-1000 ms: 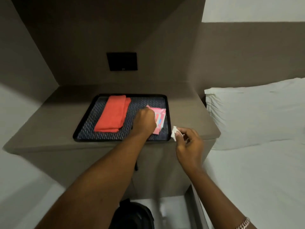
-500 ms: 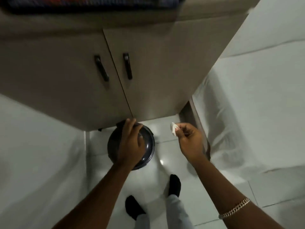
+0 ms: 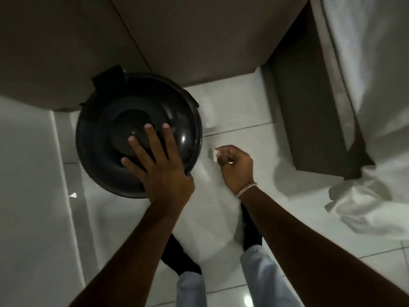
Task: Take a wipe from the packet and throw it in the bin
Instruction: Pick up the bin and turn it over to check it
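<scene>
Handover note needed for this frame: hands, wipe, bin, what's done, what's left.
Left hand: spread flat on the closed domed lid of the round black plastic bin, thumb at the near rim, not gripping anything.
Right hand: pinching the small white wipe at its fingertips, just right of the bin and above the glossy white tiled floor.
Done: wipe is out of the packet; packet not in view.
Left: lift the lid, drop the wipe in.

The scene was dim and soft; glare spotted the bin lid [image 3: 183, 139] and glossy floor [image 3: 246, 299], edges bowed.
</scene>
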